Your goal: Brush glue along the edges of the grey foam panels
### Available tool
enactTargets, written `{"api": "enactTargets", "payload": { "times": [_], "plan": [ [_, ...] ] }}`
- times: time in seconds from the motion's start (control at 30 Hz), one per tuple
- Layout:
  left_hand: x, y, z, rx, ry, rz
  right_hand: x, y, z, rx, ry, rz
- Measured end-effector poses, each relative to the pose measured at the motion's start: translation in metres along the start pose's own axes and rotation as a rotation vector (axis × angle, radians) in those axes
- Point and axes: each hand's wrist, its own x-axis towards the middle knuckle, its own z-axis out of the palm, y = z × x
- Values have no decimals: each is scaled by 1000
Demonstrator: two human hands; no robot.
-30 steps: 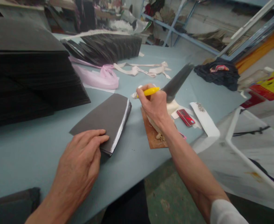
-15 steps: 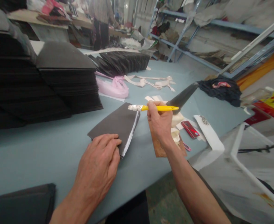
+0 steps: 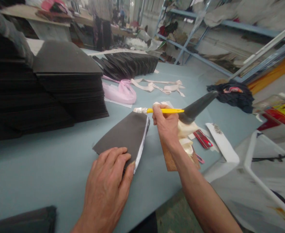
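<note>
A small stack of dark grey sheets (image 3: 123,134) lies at an angle on the table, its right edge coated white. My left hand (image 3: 108,181) rests on the stack's near end, fingers laid out over the top and the thumb at the white edge. My right hand (image 3: 166,126) is closed around a paintbrush (image 3: 170,111) with a yellow handle. White matter covers its bristles, which are level with the stack's far corner; whether they touch it I cannot tell. Behind that hand lies a brown board (image 3: 168,160) with cream-coloured pieces and a dark tapered object (image 3: 200,105).
Tall piles of black sheets (image 3: 72,90) stand at the left, with fanned dark sheets (image 3: 132,64) further back. Pink ribbon (image 3: 124,94) and white strips (image 3: 154,86) lie between. A red item (image 3: 203,139) and a white-framed bin (image 3: 248,165) are at right. Someone stands behind (image 3: 102,27).
My left thumb has come to the stack's white edge. The brush stays near the far corner in my right hand. The view has shifted slightly.
</note>
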Motion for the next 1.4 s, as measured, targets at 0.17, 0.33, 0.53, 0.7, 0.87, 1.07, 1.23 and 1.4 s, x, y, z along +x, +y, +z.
{"api": "enactTargets", "payload": {
  "times": [0.17, 0.33, 0.53, 0.7, 0.87, 1.07, 1.23, 1.4],
  "plan": [
    [-2, -1, 2, 14, 23, -2, 11, 3, 5, 0, -56, -10],
    [-4, -2, 4, 19, 39, 11, 39, 13, 10, 13, -149, 0],
    [-8, -7, 6, 36, 10, 28, 76, 26, 22, 22, -271, 36],
    [-10, -9, 8, 44, 3, 32, 99, 25, 32, -23, -404, 10],
    [-8, -7, 7, 53, 8, 35, 110, 16, 33, -111, -498, -161],
    [-8, -7, 7, 48, 22, 23, 122, 18, 44, -155, -533, -40],
    [-9, -8, 9, 50, 7, 29, 133, 23, 56, -115, -636, 88],
    [-10, -8, 9, 61, 2, 37, 135, 22, 59, -156, -690, 39]
  ]
}}
